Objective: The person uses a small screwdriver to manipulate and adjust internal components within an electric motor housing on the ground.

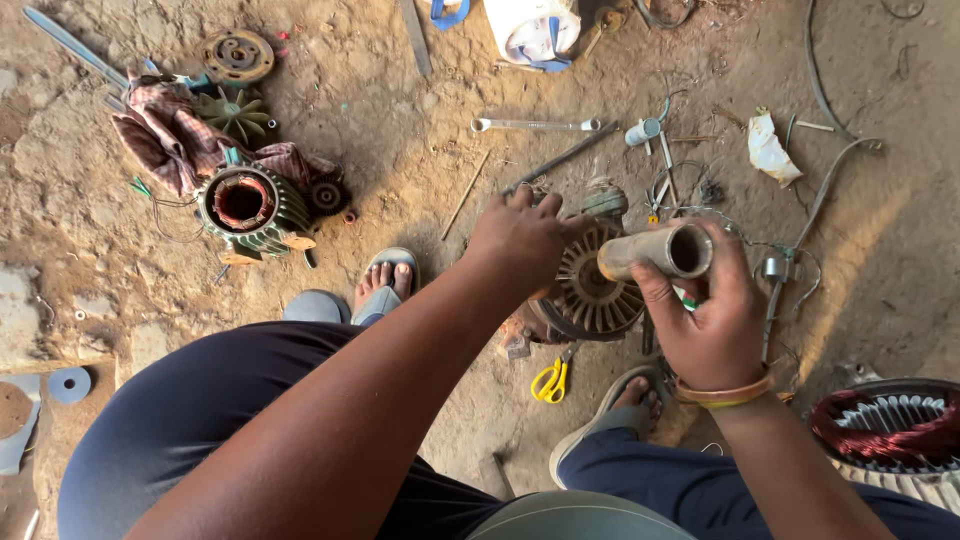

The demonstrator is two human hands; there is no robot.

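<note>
On bare packed-dirt ground [420, 120], cracked and dusty, sun patch at right. Person crouches over a finned motor rotor/end piece [592, 290] sitting on the ground between their sandalled feet.

Left hand [522, 240]: palm down on the top-left edge of the rotor, fingers curled together over it, gripping. Right hand [712, 320]: fingers clamped around a short metal pipe [660, 252], held roughly level, open end toward the camera, other end against the rotor centre. Orange bangle on that wrist.

Around:
- Yellow-handled scissors [548, 382] on the dirt just below the rotor.
- Green motor housing [248, 208] with copper windings, well to the left, next to a checked rag [165, 135] and a green fan impeller [234, 112].
- Rusty round flange [238, 55] above that.
- Ring spanner [536, 125] lying flat above the hands; thin rod beside it.
- Crumpled white paper [772, 150] at right, loose wires and cable near it.
- Stator with red windings [893, 425] at bottom-right edge, partly cut off.
- White sack [530, 28] at top edge.

No walls visible, only ground.
</note>
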